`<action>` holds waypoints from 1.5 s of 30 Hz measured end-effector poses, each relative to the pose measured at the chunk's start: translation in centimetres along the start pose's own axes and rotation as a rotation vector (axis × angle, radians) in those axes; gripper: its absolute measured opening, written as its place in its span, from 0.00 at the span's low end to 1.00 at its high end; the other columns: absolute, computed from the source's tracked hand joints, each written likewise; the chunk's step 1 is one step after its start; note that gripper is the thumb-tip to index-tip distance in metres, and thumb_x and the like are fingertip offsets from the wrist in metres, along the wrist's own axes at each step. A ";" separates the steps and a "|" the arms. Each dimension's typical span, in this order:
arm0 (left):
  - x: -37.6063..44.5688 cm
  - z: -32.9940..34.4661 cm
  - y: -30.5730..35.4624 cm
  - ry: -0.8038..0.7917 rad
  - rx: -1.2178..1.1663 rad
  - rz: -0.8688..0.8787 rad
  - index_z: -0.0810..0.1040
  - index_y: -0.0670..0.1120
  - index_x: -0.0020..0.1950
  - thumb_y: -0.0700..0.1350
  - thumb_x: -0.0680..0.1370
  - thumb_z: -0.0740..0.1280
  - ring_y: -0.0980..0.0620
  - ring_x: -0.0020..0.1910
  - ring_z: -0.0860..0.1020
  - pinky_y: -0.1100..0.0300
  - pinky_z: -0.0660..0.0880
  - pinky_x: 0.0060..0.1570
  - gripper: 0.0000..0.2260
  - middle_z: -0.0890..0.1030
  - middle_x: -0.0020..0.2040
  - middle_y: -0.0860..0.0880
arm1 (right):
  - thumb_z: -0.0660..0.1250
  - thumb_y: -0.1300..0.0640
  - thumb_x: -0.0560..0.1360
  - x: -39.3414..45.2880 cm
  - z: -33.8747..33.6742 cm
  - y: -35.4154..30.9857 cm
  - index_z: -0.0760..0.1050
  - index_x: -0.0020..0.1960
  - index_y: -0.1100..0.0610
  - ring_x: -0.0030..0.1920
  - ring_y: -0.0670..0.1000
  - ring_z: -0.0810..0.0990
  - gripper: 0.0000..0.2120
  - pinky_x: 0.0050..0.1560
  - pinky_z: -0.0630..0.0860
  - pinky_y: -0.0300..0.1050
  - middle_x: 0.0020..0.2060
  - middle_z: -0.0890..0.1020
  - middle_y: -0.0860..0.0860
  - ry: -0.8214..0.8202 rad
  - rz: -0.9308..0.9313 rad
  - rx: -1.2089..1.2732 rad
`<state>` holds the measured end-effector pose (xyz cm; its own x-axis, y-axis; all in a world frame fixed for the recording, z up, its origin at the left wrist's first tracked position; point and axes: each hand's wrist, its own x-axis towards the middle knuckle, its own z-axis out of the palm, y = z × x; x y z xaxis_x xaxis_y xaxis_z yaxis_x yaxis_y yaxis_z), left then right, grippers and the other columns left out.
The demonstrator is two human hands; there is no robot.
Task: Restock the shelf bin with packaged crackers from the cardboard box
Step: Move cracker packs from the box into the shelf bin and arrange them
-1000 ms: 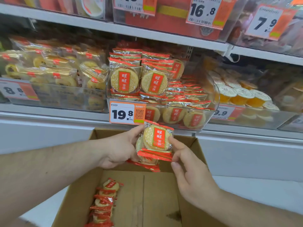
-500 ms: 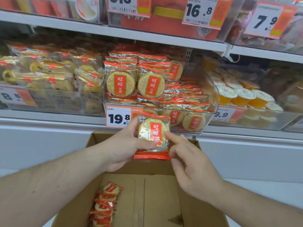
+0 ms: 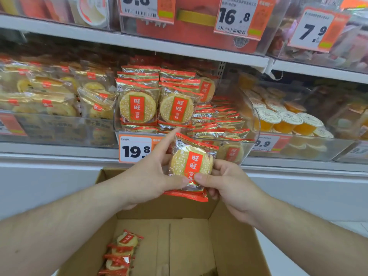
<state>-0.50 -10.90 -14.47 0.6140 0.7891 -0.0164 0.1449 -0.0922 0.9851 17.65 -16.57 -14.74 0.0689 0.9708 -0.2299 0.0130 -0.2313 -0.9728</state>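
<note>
Your left hand (image 3: 147,176) and right hand (image 3: 225,182) both pinch a small stack of cracker packets (image 3: 191,166) just before the nearly full shelf bin (image 3: 254,124). A few packets (image 3: 121,253) remain in the cardboard box (image 3: 225,236) to shelve.

"19.8" on bin price tag (image 3: 136,149)

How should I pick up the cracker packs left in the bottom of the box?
Reach straight down from above, since the cardboard box walls block the sides. The cracker packs lie overlapping in a row by the left wall, so pinch the crimped red end of the topmost one, probably the far pack, and lift.
</note>
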 end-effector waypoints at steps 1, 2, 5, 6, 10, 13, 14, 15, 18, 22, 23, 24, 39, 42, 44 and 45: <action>0.0 -0.4 0.3 0.051 0.123 0.056 0.54 0.78 0.68 0.43 0.74 0.75 0.56 0.53 0.81 0.58 0.79 0.52 0.41 0.77 0.58 0.59 | 0.71 0.64 0.73 0.1 -0.3 -0.5 0.78 0.51 0.57 0.25 0.44 0.69 0.08 0.27 0.65 0.35 0.32 0.82 0.48 0.034 -0.007 0.007; 0.0 -0.9 0.6 0.129 0.251 0.128 0.54 0.80 0.66 0.49 0.73 0.74 0.58 0.53 0.79 0.61 0.78 0.49 0.38 0.76 0.56 0.63 | 0.71 0.64 0.73 0.2 -0.7 -1.2 0.78 0.50 0.58 0.25 0.45 0.68 0.07 0.27 0.65 0.36 0.32 0.81 0.48 0.080 -0.025 0.011; 0.7 -2.4 0.5 0.370 0.633 0.318 0.66 0.68 0.67 0.53 0.74 0.67 0.64 0.55 0.71 0.67 0.67 0.54 0.24 0.74 0.55 0.66 | 0.69 0.65 0.75 0.5 -2.4 -4.2 0.77 0.53 0.59 0.24 0.44 0.68 0.08 0.27 0.65 0.36 0.28 0.80 0.46 0.221 -0.115 -0.010; 1.0 -2.8 0.2 0.419 0.760 0.365 0.72 0.60 0.66 0.51 0.74 0.65 0.62 0.56 0.70 0.68 0.64 0.55 0.20 0.75 0.56 0.63 | 0.69 0.65 0.75 0.9 -2.9 -5.2 0.77 0.54 0.60 0.23 0.43 0.69 0.08 0.26 0.66 0.34 0.26 0.79 0.44 0.265 -0.145 -0.006; 2.1 -2.9 -1.0 0.404 1.038 0.458 0.80 0.48 0.60 0.46 0.69 0.66 0.48 0.54 0.74 0.55 0.72 0.58 0.20 0.80 0.53 0.51 | 0.69 0.66 0.75 4.5 -4.5 -8.3 0.76 0.56 0.61 0.23 0.38 0.75 0.10 0.23 0.68 0.31 0.33 0.81 0.47 0.436 -0.222 -0.101; 2.3 -2.8 -1.3 0.372 1.099 0.439 0.80 0.47 0.61 0.46 0.68 0.66 0.46 0.53 0.74 0.50 0.75 0.56 0.21 0.80 0.53 0.51 | 0.73 0.62 0.73 8.6 -5.7 -9.2 0.77 0.55 0.55 0.42 0.47 0.83 0.12 0.38 0.78 0.43 0.46 0.84 0.50 0.540 -0.263 -0.243; 2.4 -2.8 -1.3 0.381 1.103 0.440 0.80 0.47 0.61 0.46 0.68 0.66 0.46 0.53 0.74 0.51 0.75 0.55 0.21 0.80 0.53 0.51 | 0.73 0.62 0.73 9.8 -5.9 -9.4 0.76 0.56 0.54 0.47 0.49 0.83 0.13 0.45 0.80 0.47 0.48 0.83 0.50 0.558 -0.275 -0.266; 2.4 -2.9 -1.3 0.390 1.104 0.446 0.80 0.47 0.61 0.45 0.68 0.66 0.46 0.53 0.73 0.51 0.74 0.55 0.21 0.79 0.53 0.51 | 0.73 0.62 0.73 10.9 -6.0 -9.7 0.76 0.58 0.54 0.49 0.50 0.82 0.15 0.50 0.79 0.48 0.49 0.83 0.50 0.561 -0.283 -0.288; 2.7 -3.0 -1.6 0.404 1.095 0.465 0.80 0.47 0.61 0.44 0.68 0.66 0.47 0.53 0.72 0.53 0.74 0.54 0.21 0.79 0.53 0.52 | 0.73 0.61 0.74 13.5 -5.9 -10.2 0.75 0.61 0.55 0.52 0.49 0.80 0.17 0.56 0.77 0.49 0.50 0.81 0.49 0.502 -0.283 -0.322; 2.7 -3.2 -2.2 0.382 1.078 0.476 0.80 0.49 0.60 0.44 0.68 0.66 0.49 0.55 0.70 0.55 0.71 0.55 0.21 0.77 0.55 0.54 | 0.73 0.60 0.73 15.8 -5.5 -10.0 0.76 0.61 0.56 0.52 0.51 0.81 0.17 0.58 0.78 0.53 0.52 0.83 0.50 0.502 -0.295 -0.426; 2.7 -3.4 -2.4 0.369 1.082 0.476 0.80 0.49 0.61 0.45 0.67 0.66 0.49 0.55 0.70 0.56 0.71 0.56 0.21 0.77 0.55 0.54 | 0.73 0.59 0.73 16.1 -5.5 -9.9 0.76 0.60 0.56 0.52 0.51 0.81 0.17 0.58 0.78 0.53 0.52 0.83 0.50 0.513 -0.291 -0.444; 2.7 -3.5 -2.5 0.359 1.087 0.476 0.80 0.50 0.61 0.44 0.67 0.66 0.49 0.56 0.70 0.56 0.70 0.57 0.22 0.76 0.56 0.55 | 0.73 0.58 0.73 16.3 -5.4 -9.8 0.77 0.60 0.56 0.52 0.51 0.81 0.16 0.57 0.79 0.54 0.52 0.83 0.50 0.516 -0.285 -0.462; 2.7 -3.1 -2.8 0.382 1.068 0.484 0.80 0.49 0.61 0.41 0.67 0.70 0.50 0.58 0.68 0.58 0.68 0.57 0.22 0.75 0.57 0.54 | 0.66 0.55 0.79 15.7 -4.2 -10.2 0.77 0.56 0.60 0.32 0.50 0.71 0.10 0.34 0.71 0.45 0.39 0.78 0.54 0.401 -0.106 -0.625; 2.7 -3.2 -2.8 0.378 1.073 0.487 0.80 0.50 0.61 0.41 0.67 0.70 0.50 0.58 0.67 0.57 0.69 0.57 0.22 0.75 0.57 0.55 | 0.66 0.52 0.79 15.1 -4.4 -10.7 0.75 0.56 0.58 0.31 0.49 0.72 0.10 0.30 0.70 0.43 0.38 0.79 0.55 0.383 -0.058 -0.664; 2.7 -3.2 -2.9 0.379 1.058 0.493 0.80 0.50 0.61 0.41 0.68 0.70 0.51 0.58 0.67 0.58 0.68 0.57 0.21 0.75 0.57 0.55 | 0.67 0.53 0.78 14.8 -4.5 -10.7 0.75 0.57 0.57 0.32 0.49 0.74 0.11 0.29 0.70 0.41 0.39 0.80 0.55 0.366 -0.029 -0.663; 2.7 -3.2 -2.9 0.387 1.034 0.496 0.80 0.51 0.60 0.41 0.69 0.70 0.51 0.58 0.67 0.58 0.67 0.57 0.20 0.75 0.57 0.55 | 0.67 0.53 0.78 14.5 -4.5 -10.7 0.75 0.58 0.58 0.32 0.49 0.75 0.11 0.29 0.71 0.40 0.39 0.80 0.55 0.363 -0.019 -0.668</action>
<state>-1.73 -6.56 -16.79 0.5312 0.6438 0.5508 0.6200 -0.7384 0.2652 23.00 -0.29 -7.58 0.3854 0.9196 -0.0769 0.6107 -0.3166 -0.7258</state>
